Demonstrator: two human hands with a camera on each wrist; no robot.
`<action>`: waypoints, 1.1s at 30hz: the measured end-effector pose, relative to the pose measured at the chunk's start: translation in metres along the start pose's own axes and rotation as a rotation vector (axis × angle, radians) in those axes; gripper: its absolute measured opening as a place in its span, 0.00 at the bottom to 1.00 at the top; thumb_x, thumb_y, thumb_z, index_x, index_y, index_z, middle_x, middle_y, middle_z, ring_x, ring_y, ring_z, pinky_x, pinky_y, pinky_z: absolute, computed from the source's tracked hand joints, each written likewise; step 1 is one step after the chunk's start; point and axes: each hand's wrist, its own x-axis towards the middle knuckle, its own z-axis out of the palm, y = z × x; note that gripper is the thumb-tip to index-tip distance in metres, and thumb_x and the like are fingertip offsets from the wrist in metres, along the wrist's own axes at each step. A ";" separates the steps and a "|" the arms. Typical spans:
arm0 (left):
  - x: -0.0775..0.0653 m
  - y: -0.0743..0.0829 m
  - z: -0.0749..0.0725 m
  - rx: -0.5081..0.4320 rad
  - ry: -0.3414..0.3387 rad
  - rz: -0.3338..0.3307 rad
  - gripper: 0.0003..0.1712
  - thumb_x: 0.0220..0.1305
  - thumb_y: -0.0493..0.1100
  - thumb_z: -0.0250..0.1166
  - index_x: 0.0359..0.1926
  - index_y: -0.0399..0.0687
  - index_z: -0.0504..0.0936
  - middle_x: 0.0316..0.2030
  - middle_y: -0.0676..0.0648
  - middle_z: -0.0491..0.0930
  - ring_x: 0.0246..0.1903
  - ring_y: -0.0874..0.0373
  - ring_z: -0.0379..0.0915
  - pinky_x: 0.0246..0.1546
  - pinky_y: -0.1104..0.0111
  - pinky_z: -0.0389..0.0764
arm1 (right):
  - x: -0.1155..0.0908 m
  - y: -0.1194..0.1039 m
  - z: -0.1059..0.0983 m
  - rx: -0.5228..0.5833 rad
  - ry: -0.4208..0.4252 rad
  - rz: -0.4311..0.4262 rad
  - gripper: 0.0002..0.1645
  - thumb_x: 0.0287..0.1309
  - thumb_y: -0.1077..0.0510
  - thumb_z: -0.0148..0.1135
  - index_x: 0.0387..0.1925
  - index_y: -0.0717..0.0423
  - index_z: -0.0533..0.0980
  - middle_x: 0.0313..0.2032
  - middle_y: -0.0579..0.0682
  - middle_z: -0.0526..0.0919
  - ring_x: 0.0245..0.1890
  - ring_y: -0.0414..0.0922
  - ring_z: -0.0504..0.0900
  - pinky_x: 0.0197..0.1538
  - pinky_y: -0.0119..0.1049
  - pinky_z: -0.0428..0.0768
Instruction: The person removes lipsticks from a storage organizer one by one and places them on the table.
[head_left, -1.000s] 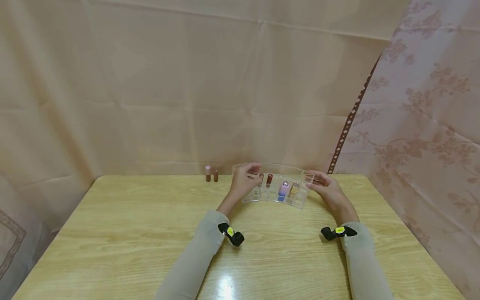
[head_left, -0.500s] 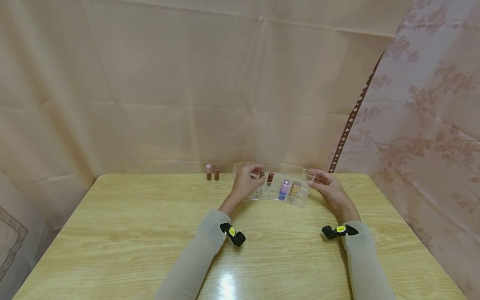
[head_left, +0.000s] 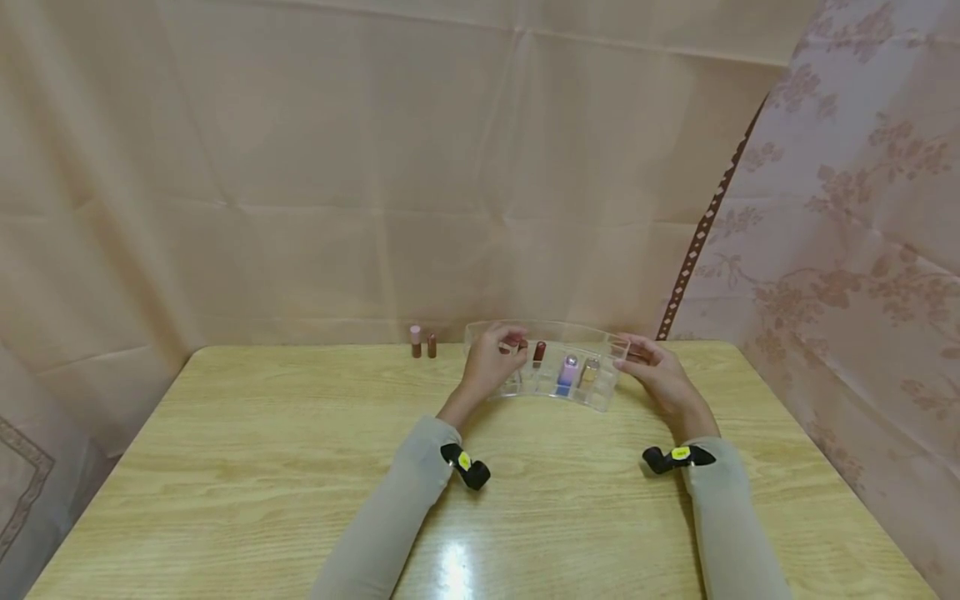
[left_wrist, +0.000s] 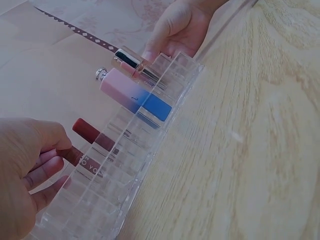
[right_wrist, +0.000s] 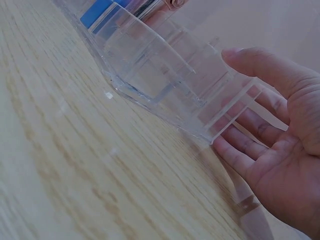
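A clear curved lipstick organizer [head_left: 551, 390] stands on the table with its compartments in stepped rows. At its left part, my left hand [head_left: 489, 364] pinches a brown lipstick tube [left_wrist: 89, 163] between thumb and forefinger; the tube's lettered lower part sits inside a compartment. A dark red lipstick tube [left_wrist: 92, 134] stands beside it. Farther right are a pink-and-blue lipstick [left_wrist: 129, 95] with a silver knob and a gold-and-pink tube [head_left: 590, 374]. My right hand [right_wrist: 285, 135] holds the organizer's right end, thumb on the near side and fingers round the end wall.
Two more tubes stand at the table's back edge left of the organizer: a pink-capped one [head_left: 416, 342] and a small brown one [head_left: 432, 346]. A beige curtain [head_left: 375, 183] hangs right behind the wooden table [head_left: 285, 467]; a flowered curtain [head_left: 862, 275] hangs at the right.
The head view has shifted very slightly. Both hands keep nearly the same places at the organizer, and the standing tubes have not moved.
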 end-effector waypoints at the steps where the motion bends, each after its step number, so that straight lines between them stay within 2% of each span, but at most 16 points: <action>1: 0.000 0.000 0.000 0.003 0.002 -0.001 0.15 0.61 0.30 0.68 0.50 0.31 0.85 0.43 0.39 0.84 0.44 0.47 0.82 0.45 0.63 0.88 | 0.000 0.000 0.000 -0.003 -0.004 0.001 0.39 0.65 0.64 0.67 0.72 0.68 0.62 0.55 0.43 0.82 0.54 0.35 0.81 0.56 0.23 0.81; 9: -0.003 0.002 -0.003 0.018 -0.007 -0.016 0.15 0.62 0.31 0.69 0.50 0.33 0.85 0.44 0.39 0.84 0.45 0.47 0.82 0.47 0.60 0.88 | 0.002 0.001 0.002 -0.004 -0.004 -0.005 0.38 0.64 0.64 0.68 0.71 0.67 0.63 0.55 0.44 0.82 0.54 0.34 0.82 0.56 0.23 0.81; 19: -0.004 0.002 -0.002 0.050 -0.017 -0.046 0.15 0.64 0.33 0.69 0.51 0.35 0.85 0.44 0.41 0.84 0.45 0.49 0.81 0.49 0.62 0.87 | -0.001 -0.002 0.003 -0.008 -0.008 -0.008 0.38 0.65 0.64 0.67 0.72 0.67 0.63 0.57 0.44 0.82 0.58 0.38 0.81 0.58 0.23 0.80; 33: -0.004 0.000 0.000 0.038 -0.003 0.014 0.14 0.62 0.31 0.69 0.49 0.32 0.85 0.43 0.39 0.84 0.44 0.48 0.82 0.45 0.63 0.88 | -0.003 -0.001 0.000 -0.012 -0.015 0.013 0.38 0.65 0.64 0.67 0.72 0.65 0.63 0.57 0.44 0.81 0.58 0.39 0.79 0.57 0.23 0.80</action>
